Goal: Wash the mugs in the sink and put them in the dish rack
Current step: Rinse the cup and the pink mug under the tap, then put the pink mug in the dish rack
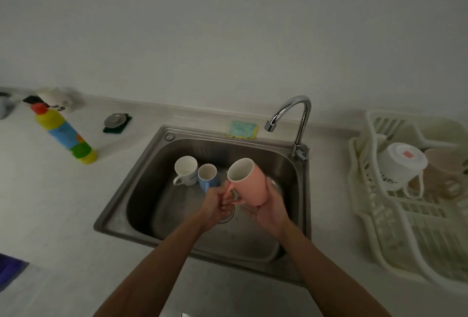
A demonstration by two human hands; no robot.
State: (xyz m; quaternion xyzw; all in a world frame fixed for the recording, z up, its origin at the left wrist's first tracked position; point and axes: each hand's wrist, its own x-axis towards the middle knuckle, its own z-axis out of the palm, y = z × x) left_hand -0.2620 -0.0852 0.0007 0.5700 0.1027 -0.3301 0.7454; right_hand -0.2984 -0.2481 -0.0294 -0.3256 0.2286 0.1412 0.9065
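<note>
Three mugs are seen at the sink (152, 164). A pink mug (247, 182) is held above the middle of the basin, tilted with its mouth turned toward the back left corner. Its handle is gripped by the left hand (217, 202), fingers curled round it, and its base is cupped and grasped from below by the right hand (269, 211). A white mug (186, 170) and a blue mug (208, 177) are stood upright on the sink floor near the back left corner, just beside each other. A sponge (242, 129) is laid on the sink's back edge, left of the tap (297, 116). On the counter's right side a dish rack (374, 218) is placed, with an upturned white cup (398, 162) inside. A detergent bottle (64, 135) is set near the counter's back left.
</note>
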